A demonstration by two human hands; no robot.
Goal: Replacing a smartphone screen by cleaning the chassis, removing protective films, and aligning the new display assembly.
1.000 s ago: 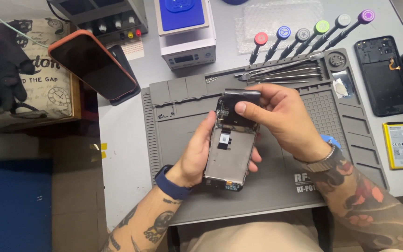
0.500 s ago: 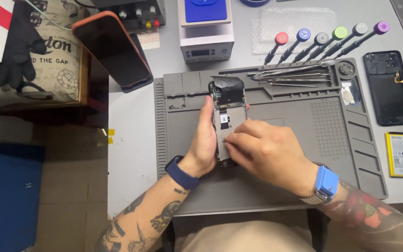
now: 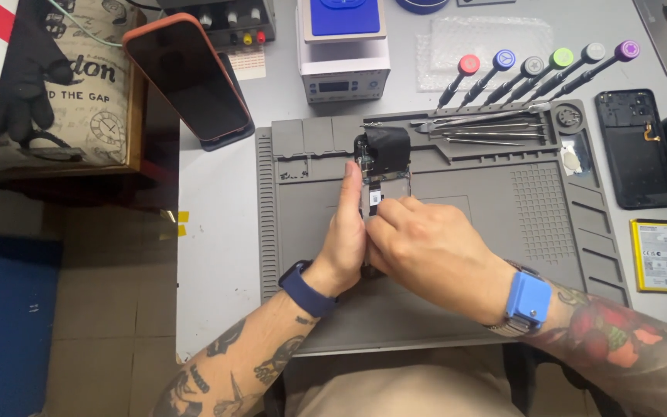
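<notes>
An opened phone (image 3: 380, 166) lies on the grey repair mat (image 3: 496, 201), back off, with a black cover over its top end and a circuit board showing below. My left hand (image 3: 347, 235) holds its left edge, fingers stretched along the side. My right hand (image 3: 426, 251) lies over the phone's lower half, fingertips pressed on the board near a small white label. Most of the phone's lower body is hidden under both hands.
Several colour-capped screwdrivers (image 3: 534, 69) and tweezers (image 3: 476, 127) line the mat's top. A black rear cover (image 3: 636, 147) and a yellow-edged battery (image 3: 661, 255) lie at the right. An orange-cased phone (image 3: 188, 77) leans at the upper left, next to a white heating station (image 3: 343, 46).
The phone was lifted in both hands; now it rests on the mat. My right hand moved from the phone's top end down over its lower half.
</notes>
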